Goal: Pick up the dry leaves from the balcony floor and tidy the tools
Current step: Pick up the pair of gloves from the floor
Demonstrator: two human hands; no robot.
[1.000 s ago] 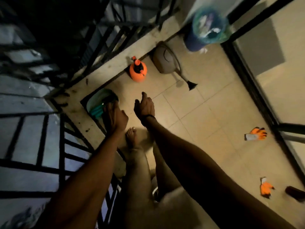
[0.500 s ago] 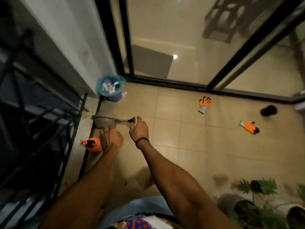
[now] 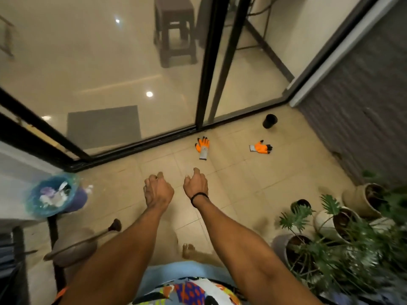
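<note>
At the bottom centre of the frame a bare foot (image 3: 188, 249) stands on the tiled floor (image 3: 237, 179). At lower left a brown watering can (image 3: 72, 249) lies with its spout toward the middle. At lower right stand the potted plants (image 3: 330, 238). Both forearms reach up the middle of the frame. The left hand (image 3: 157, 192) and the right hand (image 3: 196, 184) hang side by side, apart. Their fingers are loosely curled and hold nothing. At the left edge stands a blue bin (image 3: 51, 195) with scraps inside. Farther up lie two orange gloves, well apart: the one glove (image 3: 203, 147) near the door track, the other glove (image 3: 261, 148) to its right. Beyond it, a small black pot (image 3: 269, 121) sits near the sliding door frame (image 3: 204, 62). A grey mat (image 3: 103, 124) and a stool (image 3: 175, 31) show through the glass.
</note>
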